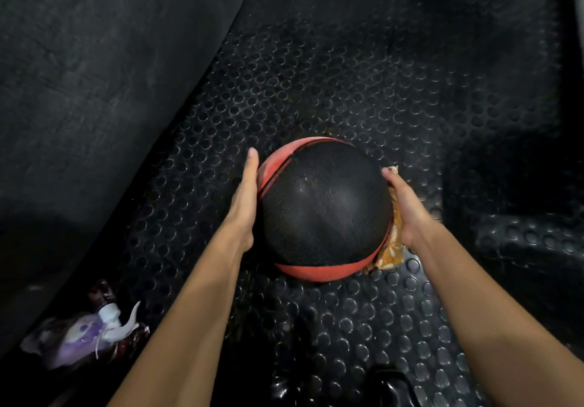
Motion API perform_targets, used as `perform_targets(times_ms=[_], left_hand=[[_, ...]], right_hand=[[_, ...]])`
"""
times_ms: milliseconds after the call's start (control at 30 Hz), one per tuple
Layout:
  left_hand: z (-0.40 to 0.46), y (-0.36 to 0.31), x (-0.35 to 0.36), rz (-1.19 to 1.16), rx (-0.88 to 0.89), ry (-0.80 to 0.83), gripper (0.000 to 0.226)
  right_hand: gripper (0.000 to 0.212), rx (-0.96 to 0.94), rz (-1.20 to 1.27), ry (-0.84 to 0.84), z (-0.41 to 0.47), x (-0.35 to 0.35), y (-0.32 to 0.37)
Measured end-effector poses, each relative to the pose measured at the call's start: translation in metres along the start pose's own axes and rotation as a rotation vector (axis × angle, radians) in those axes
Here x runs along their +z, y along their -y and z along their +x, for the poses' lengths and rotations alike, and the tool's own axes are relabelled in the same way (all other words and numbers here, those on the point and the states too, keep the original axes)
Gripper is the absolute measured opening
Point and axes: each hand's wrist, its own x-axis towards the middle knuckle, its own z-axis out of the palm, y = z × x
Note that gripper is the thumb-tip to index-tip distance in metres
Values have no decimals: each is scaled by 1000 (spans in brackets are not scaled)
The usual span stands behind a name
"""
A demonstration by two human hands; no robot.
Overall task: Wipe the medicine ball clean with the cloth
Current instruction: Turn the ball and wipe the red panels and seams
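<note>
A black and red medicine ball point(325, 207) sits between my two hands over a studded black rubber floor. My left hand point(245, 198) lies flat against the ball's left side with straight fingers. My right hand point(404, 207) presses an orange patterned cloth point(390, 253) against the ball's right side. The cloth peeks out above my fingertips and hangs below my palm. Most of the cloth is hidden between hand and ball.
The studded rubber mat point(347, 90) covers the floor all around. A dark smooth surface point(94, 90) rises along the left. A purple and white bundle point(85, 334) lies at the lower left. A raised studded ledge point(531, 242) stands at the right.
</note>
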Motion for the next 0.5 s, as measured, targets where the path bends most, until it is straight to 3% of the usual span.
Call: perform_targets(times_ms=[100,267,400,500], left_hand=[[-2,13,0,7,53,-44,99],[5,2,3,38,221,-168,100],[12,-24,5,66,381,-142,59],[16,-35,7,228,453,-113,32]], right_hand=[[41,-51,38,-4,-1,-1,-9],[36,-173,133,-14,-6,7,7],[29,-275,102,-99,-5,13,18],[20,-375,-152,-318,-8,13,21]])
